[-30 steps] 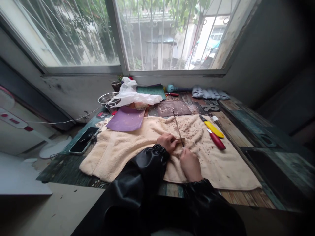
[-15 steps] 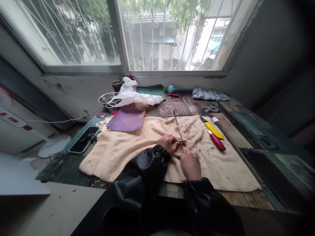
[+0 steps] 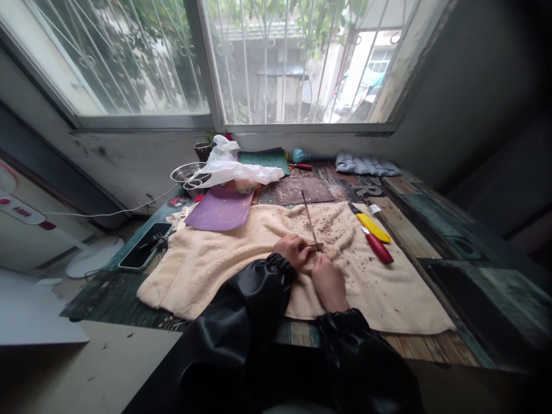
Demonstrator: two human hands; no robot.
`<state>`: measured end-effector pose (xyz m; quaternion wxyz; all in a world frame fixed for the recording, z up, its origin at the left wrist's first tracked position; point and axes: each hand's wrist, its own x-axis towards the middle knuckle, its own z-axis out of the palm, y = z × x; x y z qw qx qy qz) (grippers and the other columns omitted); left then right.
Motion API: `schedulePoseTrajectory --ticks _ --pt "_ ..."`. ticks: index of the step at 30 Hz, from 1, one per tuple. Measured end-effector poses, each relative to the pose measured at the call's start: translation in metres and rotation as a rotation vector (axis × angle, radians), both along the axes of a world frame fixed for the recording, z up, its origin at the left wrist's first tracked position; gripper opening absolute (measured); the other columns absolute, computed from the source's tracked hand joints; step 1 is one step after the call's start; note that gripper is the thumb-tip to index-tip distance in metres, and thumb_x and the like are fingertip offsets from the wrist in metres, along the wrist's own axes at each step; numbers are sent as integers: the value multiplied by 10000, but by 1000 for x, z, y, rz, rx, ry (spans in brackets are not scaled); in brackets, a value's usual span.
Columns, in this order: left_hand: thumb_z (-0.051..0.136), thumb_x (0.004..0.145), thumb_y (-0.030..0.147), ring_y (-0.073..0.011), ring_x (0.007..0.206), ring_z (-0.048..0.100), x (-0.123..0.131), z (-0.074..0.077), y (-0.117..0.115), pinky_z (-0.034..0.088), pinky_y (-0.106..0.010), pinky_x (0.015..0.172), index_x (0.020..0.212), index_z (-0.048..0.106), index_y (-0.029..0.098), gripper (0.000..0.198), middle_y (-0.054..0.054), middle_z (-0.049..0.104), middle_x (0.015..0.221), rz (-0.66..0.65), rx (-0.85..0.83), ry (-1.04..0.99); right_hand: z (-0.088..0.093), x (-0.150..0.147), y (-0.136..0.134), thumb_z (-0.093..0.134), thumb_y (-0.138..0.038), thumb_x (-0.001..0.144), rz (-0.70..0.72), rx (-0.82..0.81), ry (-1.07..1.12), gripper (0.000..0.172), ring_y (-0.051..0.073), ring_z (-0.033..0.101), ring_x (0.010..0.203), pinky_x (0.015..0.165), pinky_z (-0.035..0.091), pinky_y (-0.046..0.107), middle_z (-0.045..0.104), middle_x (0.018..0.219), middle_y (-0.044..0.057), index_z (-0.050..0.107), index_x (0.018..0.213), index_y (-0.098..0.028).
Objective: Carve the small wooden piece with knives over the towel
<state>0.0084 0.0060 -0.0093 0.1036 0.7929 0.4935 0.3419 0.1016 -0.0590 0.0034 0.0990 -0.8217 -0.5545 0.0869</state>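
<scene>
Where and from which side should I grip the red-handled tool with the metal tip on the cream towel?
By its thick red handle, likely best from the near right: the broad end faces that way, while the metal tip points away and left. The dark-tipped yellow-handled tool lies close along its far side. The right hand is nearer but holds a thin dark rod.

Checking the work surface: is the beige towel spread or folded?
Spread, but rumpled: the beige towel lies wide across the table beneath the left hand and right hand, with visible creases.
</scene>
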Motion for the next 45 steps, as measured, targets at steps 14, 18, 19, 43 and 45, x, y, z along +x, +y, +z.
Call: schedulePoseTrajectory --ticks 14,18,19,43,45 --pt "553 708 349 -123 752 526 -1 0 0 408 -237 671 700 602 202 155 -1 593 743 3 -17 -19 0 2 -22 203 -306 861 -10 -65 20 373 166 573 647 598 381 261 591 680 79 550 879 -170" --pt "553 711 361 -120 739 526 -2 0 -1 407 -238 665 693 602 197 172 -4 585 724 -33 -5 -27 5 4 -17 197 -291 863 9 -34 27 394 166 573 694 629 377 252 594 707 106 562 874 -140" --pt "552 713 361 -122 744 526 -2 0 -1 406 -240 668 695 601 196 173 -5 584 723 -20 -9 -22 5 4 -17 194 -297 863 9 -35 28 399 168 573 692 625 376 254 595 706 106 562 875 -143" --pt "555 702 372 -119 716 526 0 -3 1 406 -235 642 667 592 199 180 3 589 713 -21 25 -26 8 4 -22 210 -305 859 -15 -67 38 383 171 586 690 616 385 256 606 715 96 563 890 -161" --pt "549 708 372 -121 722 528 0 -2 1 405 -236 641 674 592 198 182 2 590 716 8 14 -27 8 3 -23 212 -309 859 -20 -82 38 382 167 585 679 611 385 256 609 719 98 561 904 -161"
